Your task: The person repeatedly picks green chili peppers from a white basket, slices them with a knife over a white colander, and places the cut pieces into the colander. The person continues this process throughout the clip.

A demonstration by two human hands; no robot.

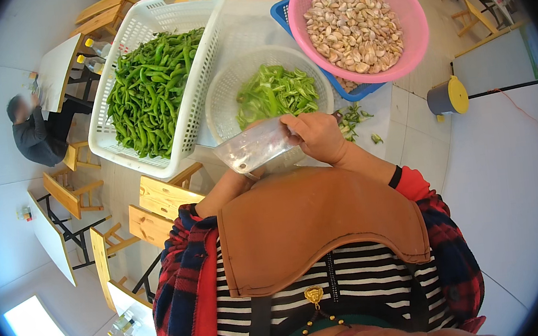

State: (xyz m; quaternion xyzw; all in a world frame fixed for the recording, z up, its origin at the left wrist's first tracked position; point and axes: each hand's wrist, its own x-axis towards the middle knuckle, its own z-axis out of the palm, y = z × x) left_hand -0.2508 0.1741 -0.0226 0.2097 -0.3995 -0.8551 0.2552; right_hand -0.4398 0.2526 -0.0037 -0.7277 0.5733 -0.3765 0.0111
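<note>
My right hand (pixel 317 136) is closed around the handle of a wide metal cleaver (pixel 257 145), whose blade points left over the near rim of a white plastic colander (pixel 217 110). Cut green peppers (pixel 281 89) fill part of that colander. Behind the blade is my left hand (pixel 255 169), mostly hidden, so its fingers and anything in them cannot be made out. Whole green peppers (pixel 152 91) lie heaped in a white plastic basket (pixel 194 97) at the left. Pepper trimmings (pixel 354 118) are scattered on the white tabletop (pixel 381 123) just right of my right hand.
A pink colander (pixel 418 32) of garlic cloves (pixel 355 28) rests on a blue basket (pixel 361 93) at the back right. Wooden stools (pixel 157 222) and tables stand at the left, where a person (pixel 37 132) sits. A grey bin with a yellow lid (pixel 457 95) stands right.
</note>
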